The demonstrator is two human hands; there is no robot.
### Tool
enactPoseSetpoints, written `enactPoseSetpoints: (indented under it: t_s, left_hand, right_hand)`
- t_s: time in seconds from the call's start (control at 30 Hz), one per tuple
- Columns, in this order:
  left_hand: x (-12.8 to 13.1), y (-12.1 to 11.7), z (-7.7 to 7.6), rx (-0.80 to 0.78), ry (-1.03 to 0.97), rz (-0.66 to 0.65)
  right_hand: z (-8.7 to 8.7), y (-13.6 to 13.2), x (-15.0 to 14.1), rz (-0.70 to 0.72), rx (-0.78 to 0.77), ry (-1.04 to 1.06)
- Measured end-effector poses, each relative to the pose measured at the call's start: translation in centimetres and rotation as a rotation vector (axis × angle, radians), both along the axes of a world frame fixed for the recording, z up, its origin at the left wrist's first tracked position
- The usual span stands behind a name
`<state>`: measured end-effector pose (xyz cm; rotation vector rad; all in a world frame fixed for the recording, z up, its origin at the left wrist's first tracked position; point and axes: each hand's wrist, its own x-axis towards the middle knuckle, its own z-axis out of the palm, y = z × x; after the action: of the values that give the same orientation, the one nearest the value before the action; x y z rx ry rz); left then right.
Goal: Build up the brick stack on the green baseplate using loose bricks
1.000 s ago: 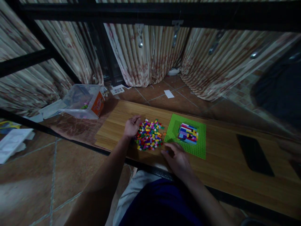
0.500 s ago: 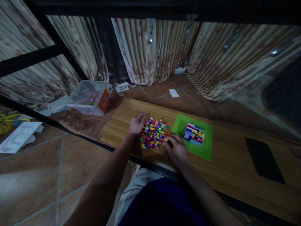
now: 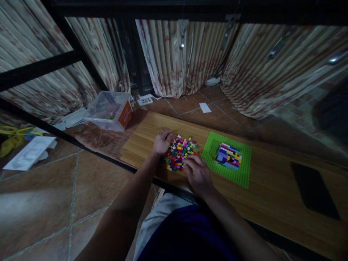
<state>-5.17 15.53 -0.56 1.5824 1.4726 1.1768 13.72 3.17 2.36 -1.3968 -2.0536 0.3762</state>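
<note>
Many loose bricks nr L fingers, partly under R fingers

The bare left forearm points toward one o'clock, its left hand loosely curled, while the right forearm angles toward ten-thirty, its right hand palm-down with thumb and bent fingers brought close together.

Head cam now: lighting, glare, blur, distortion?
Head view: dim overall, pale glare on the floor tiles, lower left; head view: right hand too soft at the fingertips to show any grip over the brick pile; head view: curtains slant, likely wide-angle distortion.
</note>
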Motion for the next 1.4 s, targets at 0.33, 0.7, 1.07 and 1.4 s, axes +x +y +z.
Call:
enactPoseSetpoints:
  t_s: [0.33, 0.7, 1.07, 1.4]
  left_hand:
    - [-0.1, 0.1, -0.1, 0.005, 0.003, -0.001]
    - [0.0, 0.1, -0.2, 0.025, -0.015, 0.003]
    - [-0.1, 0.0, 0.0, 0.022, 0.002, -0.005]
    - [0.1, -0.2, 0.4, -0.005, -0.018, 0.008]
  right_hand:
    - [-0.1, 0.6, -0.1, 0.058, 0.003, -0.119]
    - [0.2, -0.3, 1.5, -0.015, 0.001, -0.090]
    - [0.6, -0.9, 1.5, 0.071, -0.026, -0.289]
    - [0.0, 0.2, 0.4, 0.147, 0.121, -0.281]
